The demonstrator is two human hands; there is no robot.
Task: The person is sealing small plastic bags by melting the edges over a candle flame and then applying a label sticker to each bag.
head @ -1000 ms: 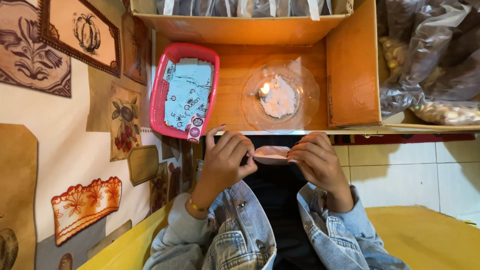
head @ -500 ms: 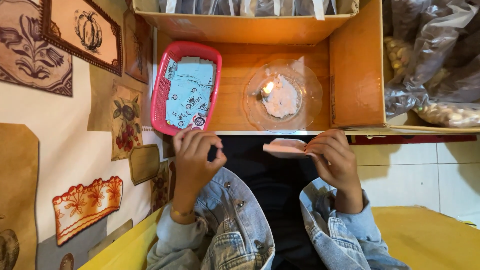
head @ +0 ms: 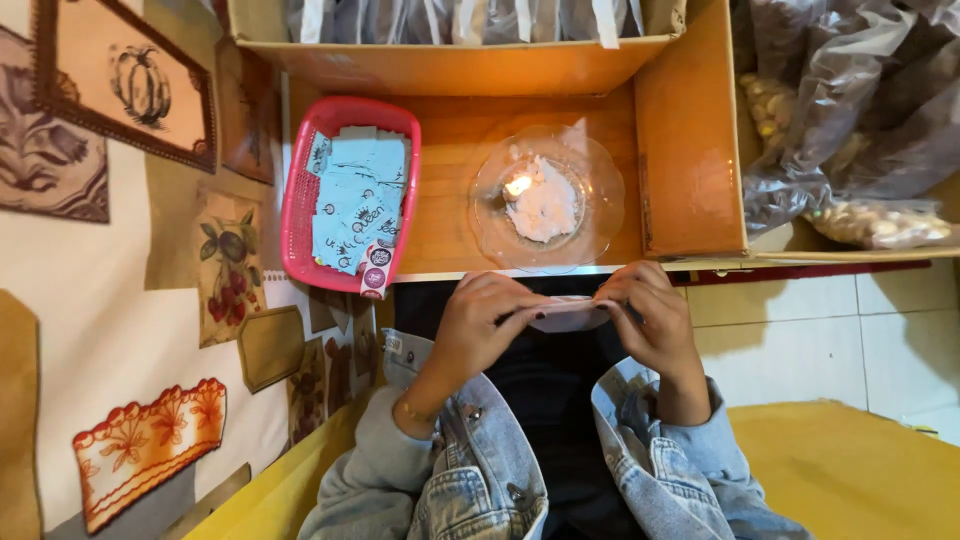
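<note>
Both hands pinch a small pale packet (head: 570, 313) between them, left hand (head: 487, 325) closed on its left end, right hand (head: 645, 320) on its right, just below the wooden tray's (head: 450, 160) edge; beyond sit a glass dish (head: 546, 198) with a lit candle (head: 518, 186) and a red basket (head: 300, 190) of blue sachets (head: 350, 200).
</note>
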